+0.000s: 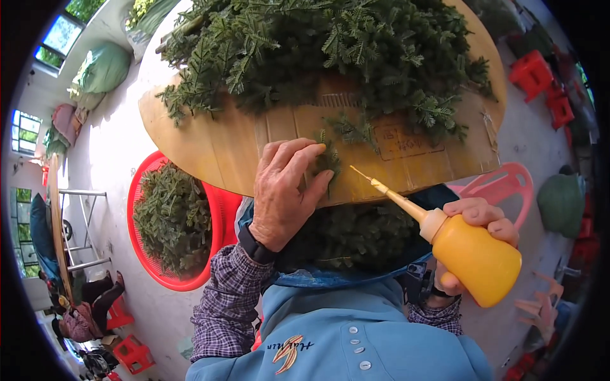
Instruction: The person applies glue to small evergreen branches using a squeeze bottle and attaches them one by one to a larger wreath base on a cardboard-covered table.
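Note:
My left hand (pixel 283 193) rests over the near part of the cardboard, its thumb and fingers pinching a small green fir sprig (pixel 328 164). My right hand (pixel 478 211) is wrapped round a yellow squeeze bottle (pixel 478 259) with a long tapered nozzle. The bottle is tilted, its nozzle tip pointing up and left toward the sprig, with a gap between them. Beyond both hands, a big heap of fir branches (pixel 330 51) covers the far side of the cardboard (pixel 216 149). Another small sprig (pixel 352 129) lies just past my left fingers.
Below the cardboard edge, more fir pieces (pixel 362 235) lie in a blue cloth or bag (pixel 330 277) at my lap. A red basket (pixel 206 273) of fir sprigs stands at left. Right are a pink chair (pixel 518 184) and red stools (pixel 532 75). Another person (pixel 82 317) sits far left.

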A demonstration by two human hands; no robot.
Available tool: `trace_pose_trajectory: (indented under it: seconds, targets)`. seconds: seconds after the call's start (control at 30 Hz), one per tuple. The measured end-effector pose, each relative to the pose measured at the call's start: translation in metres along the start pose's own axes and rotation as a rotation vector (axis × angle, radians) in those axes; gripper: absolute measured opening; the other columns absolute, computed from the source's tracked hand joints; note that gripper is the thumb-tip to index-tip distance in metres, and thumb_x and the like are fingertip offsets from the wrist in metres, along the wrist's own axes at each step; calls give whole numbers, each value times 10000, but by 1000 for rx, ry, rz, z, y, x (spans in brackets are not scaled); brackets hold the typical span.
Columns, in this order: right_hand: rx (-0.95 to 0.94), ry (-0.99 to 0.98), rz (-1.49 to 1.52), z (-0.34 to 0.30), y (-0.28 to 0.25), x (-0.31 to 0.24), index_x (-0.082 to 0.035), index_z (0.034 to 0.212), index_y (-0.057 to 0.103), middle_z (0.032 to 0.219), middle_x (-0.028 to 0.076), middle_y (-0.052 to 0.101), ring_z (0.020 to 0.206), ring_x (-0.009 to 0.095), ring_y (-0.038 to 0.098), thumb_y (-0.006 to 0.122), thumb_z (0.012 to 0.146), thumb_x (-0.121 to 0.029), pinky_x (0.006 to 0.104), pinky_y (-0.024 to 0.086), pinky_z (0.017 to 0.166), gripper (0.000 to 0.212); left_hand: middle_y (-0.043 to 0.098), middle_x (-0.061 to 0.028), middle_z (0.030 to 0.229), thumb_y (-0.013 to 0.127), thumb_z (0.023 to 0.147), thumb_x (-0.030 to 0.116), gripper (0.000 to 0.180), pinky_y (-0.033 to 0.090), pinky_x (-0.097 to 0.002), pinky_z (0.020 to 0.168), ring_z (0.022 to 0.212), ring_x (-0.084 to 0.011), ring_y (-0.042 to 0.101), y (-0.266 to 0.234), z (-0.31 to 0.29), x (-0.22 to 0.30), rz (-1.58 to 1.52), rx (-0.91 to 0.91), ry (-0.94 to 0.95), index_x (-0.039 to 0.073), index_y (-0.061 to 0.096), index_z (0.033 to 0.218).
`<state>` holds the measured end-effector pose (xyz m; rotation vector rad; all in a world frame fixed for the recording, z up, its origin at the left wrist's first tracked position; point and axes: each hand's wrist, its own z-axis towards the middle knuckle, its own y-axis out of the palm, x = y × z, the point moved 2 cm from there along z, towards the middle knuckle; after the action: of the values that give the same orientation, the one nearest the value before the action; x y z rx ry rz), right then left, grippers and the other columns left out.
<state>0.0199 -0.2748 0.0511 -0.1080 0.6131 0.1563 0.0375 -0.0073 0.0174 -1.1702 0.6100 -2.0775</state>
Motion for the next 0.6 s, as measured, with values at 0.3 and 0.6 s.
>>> trace_pose_trajectory:
  seconds: [0.3, 0.6]
  targets:
    - [51, 21, 13, 3, 27, -2, -49, 1253, 397, 1126, 196, 567, 915, 360, 634, 913, 708, -238, 452, 587, 790, 775, 626, -96, 1057, 754, 787, 150, 324, 464, -416, 866, 1007, -309, 561, 16, -1, 3, 112, 21, -43, 23, 691, 1078]
    - [23, 103, -87, 4, 54, 0, -96, 1205, 389, 1144, 179, 566, 968, 348, 628, 888, 747, -239, 460, 582, 807, 692, 637, -117, 1052, 726, 789, 61, 297, 467, -390, 880, 985, -307, 562, 17, -2, 1, 78, 65, -64, 15, 702, 1081]
